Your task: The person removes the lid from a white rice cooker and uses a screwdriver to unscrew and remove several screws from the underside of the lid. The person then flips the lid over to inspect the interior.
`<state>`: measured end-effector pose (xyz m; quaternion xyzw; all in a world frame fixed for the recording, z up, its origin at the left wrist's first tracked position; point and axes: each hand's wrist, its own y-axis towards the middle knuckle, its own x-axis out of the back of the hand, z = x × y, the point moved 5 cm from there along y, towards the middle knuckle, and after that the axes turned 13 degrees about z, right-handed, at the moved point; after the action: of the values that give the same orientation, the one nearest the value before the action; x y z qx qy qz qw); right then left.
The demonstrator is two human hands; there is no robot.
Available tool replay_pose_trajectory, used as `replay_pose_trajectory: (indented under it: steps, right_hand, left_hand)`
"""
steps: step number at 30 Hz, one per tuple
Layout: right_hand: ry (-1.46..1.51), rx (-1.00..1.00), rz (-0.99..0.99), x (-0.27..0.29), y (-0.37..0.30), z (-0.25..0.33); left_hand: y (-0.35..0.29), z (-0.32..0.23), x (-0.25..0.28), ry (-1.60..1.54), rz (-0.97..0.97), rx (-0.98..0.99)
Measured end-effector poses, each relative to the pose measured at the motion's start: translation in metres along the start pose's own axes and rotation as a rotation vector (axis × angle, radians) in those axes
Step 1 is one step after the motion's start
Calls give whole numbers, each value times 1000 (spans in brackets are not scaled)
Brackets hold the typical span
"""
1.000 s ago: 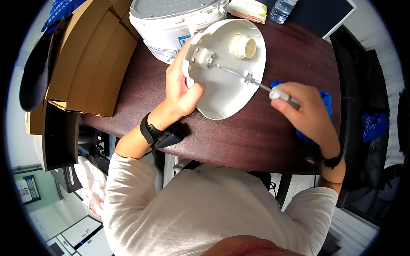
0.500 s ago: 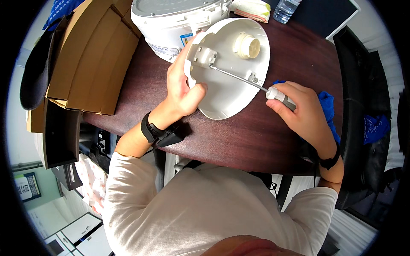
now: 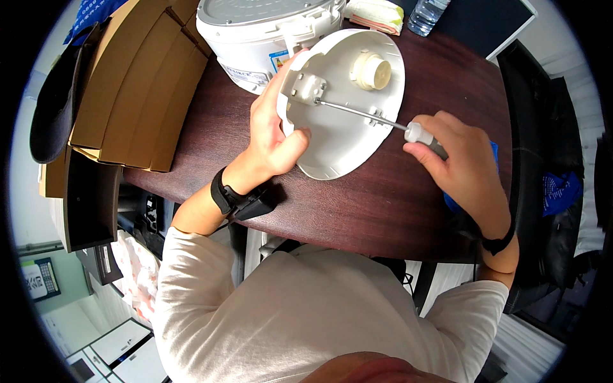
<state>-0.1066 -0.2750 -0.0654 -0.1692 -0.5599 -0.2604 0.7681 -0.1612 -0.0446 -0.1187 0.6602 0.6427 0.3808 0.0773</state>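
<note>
My left hand [image 3: 273, 131] grips the left rim of a white oval plastic lid [image 3: 345, 143], its hollow inner side tilted toward me. The thumb lies over the near edge; the other fingers are mostly hidden behind the lid. Inside it sit a cream round knob-like part [image 3: 372, 71], a small white bracket [image 3: 309, 87] and a clip. My right hand [image 3: 461, 153] is closed round the grey handle of a screwdriver [image 3: 367, 115]. The shaft reaches leftward across the lid, and its tip meets the lower edge of the bracket. Behind the lid stands a white rice cooker body [image 3: 246, 45].
On the left of the dark wood table [image 3: 357, 220] stands an open cardboard box [image 3: 137, 83]. At the back are a folded cloth [image 3: 377, 14], a water bottle [image 3: 426, 16] and a dark panel [image 3: 482, 22]. Blue cloth [image 3: 451, 203] lies under my right hand. A black seat [image 3: 536, 172] borders the right.
My right hand and the screwdriver handle have shifted slightly to the right, and the hand has turned a little. The tip stays at the bracket. The lid and left hand barely moved.
</note>
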Motion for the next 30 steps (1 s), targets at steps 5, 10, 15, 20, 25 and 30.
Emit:
replay_pose_trajectory:
  steps: [5,10,15,20,25,30]
  right_hand:
    - [-760,23,-174,42,18,34]
    - [-934,124,-304,50,20,47]
    - [-287,114,-194,40,7,15]
    - [633,-150,127,-21,-8,-22]
    - [978,-222,357,-55,-7,-17]
    - [1111,-211,398,-62,-7,-11]
  left_hand:
    - [0,-1,1,6,10,-11]
    - [-1,0,0,-8,0,50]
    - [-2,4,1,-35,-21,6]
    - [-1,6,0,-31,-16,48]
    - [0,0,3,-33,-20,29]
    - [-2,3,2,-51,-16,44]
